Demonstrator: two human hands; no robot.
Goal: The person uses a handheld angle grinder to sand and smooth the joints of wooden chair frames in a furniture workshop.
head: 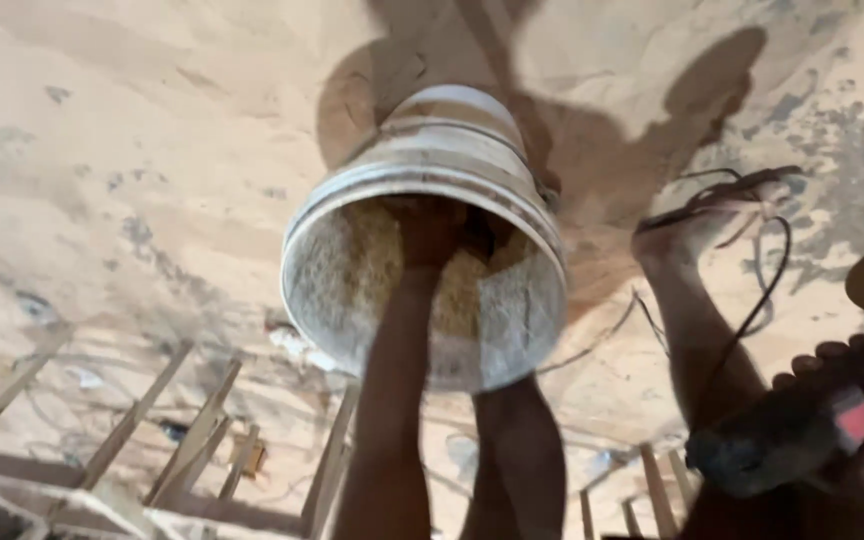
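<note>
The person's left hand (432,235) is buried in the sawdust-filled bucket (352,330), fingers unreadable, while the right hand (852,385) grips a black power tool (772,440), wooden frames (192,440) beside.

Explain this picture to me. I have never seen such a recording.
There is no machine. One camera sits on a person's head and looks down at their bare arms. The left hand reaches into a white round plastic bucket that holds yellowish crumbly material; its grip is blurred. The right forearm runs under the bucket, hand hidden. Below lie a sandy floor and wooden slats. At right are another person's sandalled foot and a hand on a dark power tool.
</note>
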